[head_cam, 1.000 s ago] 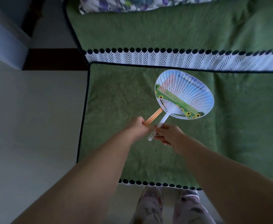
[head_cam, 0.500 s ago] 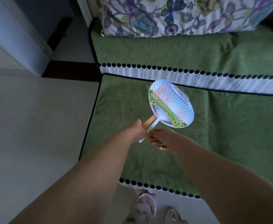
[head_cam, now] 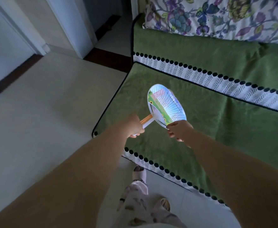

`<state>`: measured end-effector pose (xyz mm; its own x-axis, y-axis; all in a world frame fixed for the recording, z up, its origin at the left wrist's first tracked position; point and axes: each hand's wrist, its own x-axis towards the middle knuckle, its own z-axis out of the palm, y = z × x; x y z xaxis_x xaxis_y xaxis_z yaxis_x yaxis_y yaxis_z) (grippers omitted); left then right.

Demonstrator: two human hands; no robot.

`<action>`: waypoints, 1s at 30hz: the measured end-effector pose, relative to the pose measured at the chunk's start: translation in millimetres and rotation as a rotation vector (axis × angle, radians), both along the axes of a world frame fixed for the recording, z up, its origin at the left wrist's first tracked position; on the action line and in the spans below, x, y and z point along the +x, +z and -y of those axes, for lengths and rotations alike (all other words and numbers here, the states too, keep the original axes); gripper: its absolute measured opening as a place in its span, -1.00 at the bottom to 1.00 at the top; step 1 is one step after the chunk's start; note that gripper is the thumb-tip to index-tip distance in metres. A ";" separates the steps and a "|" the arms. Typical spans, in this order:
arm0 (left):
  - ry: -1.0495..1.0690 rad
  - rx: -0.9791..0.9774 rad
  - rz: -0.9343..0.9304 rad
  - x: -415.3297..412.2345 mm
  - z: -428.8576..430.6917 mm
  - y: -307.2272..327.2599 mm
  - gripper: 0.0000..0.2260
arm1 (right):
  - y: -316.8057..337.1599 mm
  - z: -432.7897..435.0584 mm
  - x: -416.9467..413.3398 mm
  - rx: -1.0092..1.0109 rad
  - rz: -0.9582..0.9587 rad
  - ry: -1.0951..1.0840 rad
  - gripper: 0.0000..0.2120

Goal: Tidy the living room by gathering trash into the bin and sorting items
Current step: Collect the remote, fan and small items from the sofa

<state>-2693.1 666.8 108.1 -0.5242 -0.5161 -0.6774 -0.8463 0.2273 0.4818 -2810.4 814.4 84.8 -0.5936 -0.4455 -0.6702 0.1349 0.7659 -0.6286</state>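
A round white plastic hand fan [head_cam: 165,106], printed with a green field, sunflowers and text, is lifted above the green sofa cover [head_cam: 209,122]. My left hand [head_cam: 133,125] is closed around its white handle together with an orange stick-like handle [head_cam: 146,119] behind it. What that orange handle belongs to is hidden by the fan. My right hand [head_cam: 179,130] pinches the fan's lower rim.
A floral cushion [head_cam: 217,15] lies on the sofa's far side. White trim with black dots [head_cam: 217,78] crosses the cover. Pale tiled floor [head_cam: 44,112] spreads to the left, with a white door frame [head_cam: 72,27] beyond. My legs and slippers [head_cam: 139,175] stand by the sofa's edge.
The fan has risen and tilted more upright. My right hand left the handle and took the fan's lower rim; my left hand now grips both handles. My view swung left.
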 end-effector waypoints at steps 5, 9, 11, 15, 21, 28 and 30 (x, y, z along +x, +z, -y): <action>0.023 -0.045 0.098 68.4 -5.8 6.1 -0.83 | 3.2 5.6 54.4 -0.010 0.041 0.096 -0.84; 0.041 -0.093 0.166 120.9 0.0 8.0 -0.80 | 3.3 13.7 98.8 0.004 0.058 0.150 -0.85; 0.040 -0.093 0.167 140.3 2.0 9.2 -0.86 | 3.1 13.6 115.0 0.022 0.037 0.177 -0.83; 0.045 -0.086 0.160 195.2 5.9 11.1 -0.84 | 1.1 15.5 162.7 0.027 0.039 0.202 -0.82; 0.014 -0.085 0.128 291.1 18.3 6.2 -0.78 | 7.3 28.0 262.2 0.023 0.019 0.163 -0.85; -0.055 -0.120 0.218 419.8 39.1 -0.1 -0.81 | -1.2 43.0 405.1 0.027 0.076 0.121 -0.77; -0.036 -0.124 0.260 449.2 41.6 -3.6 -0.82 | -2.9 38.1 430.4 0.032 0.068 0.129 -0.77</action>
